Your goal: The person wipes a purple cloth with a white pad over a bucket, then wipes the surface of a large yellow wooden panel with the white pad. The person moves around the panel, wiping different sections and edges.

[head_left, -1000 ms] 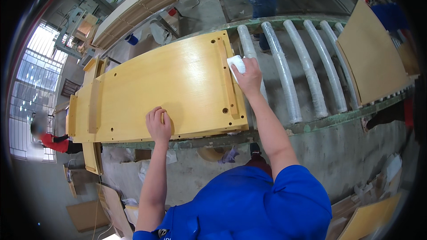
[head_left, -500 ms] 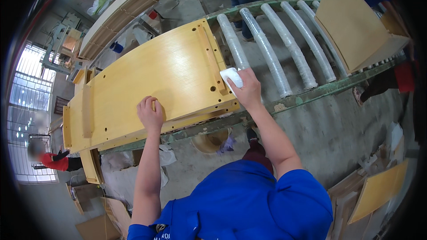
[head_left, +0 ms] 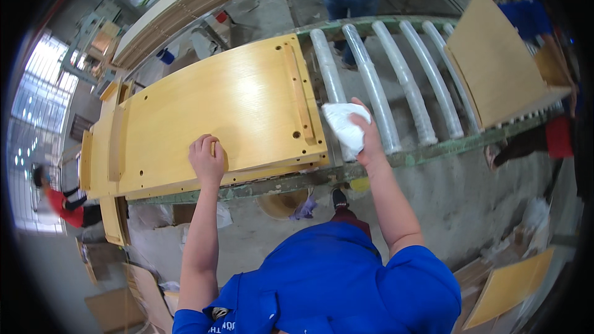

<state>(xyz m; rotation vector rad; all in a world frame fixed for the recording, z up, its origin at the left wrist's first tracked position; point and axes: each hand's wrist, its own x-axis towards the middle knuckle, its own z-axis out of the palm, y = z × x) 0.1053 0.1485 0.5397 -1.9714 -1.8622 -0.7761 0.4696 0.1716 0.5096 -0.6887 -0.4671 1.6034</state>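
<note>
The person's right hand (head_left: 370, 141) was closed on a crumpled white cloth (head_left: 344, 126), which bulged out to the left of the grip. Cloth and hand were over the nearest of the clear-film-wrapped cylindrical rollers (head_left: 405, 80), just off the right end of a glossy yellow, rectangular wooden panel (head_left: 179, 117). That panel lay flat to the left of the cloth grip and ran beneath the person's left hand (head_left: 206, 159). The left hand rested near the panel's close edge with its fingers bent; whether it gripped anything could not be told.

A slim yellow wooden batten (head_left: 298, 93) stood on the panel, left of the cloth grip and beyond it, with dark round holes beside it. A wider yellow wooden crosspiece (head_left: 116, 145) lay well to the left of the left hand. Right of the cloth grip, past the rollers, stood a light-brown flat rectangular board (head_left: 495, 65).
</note>
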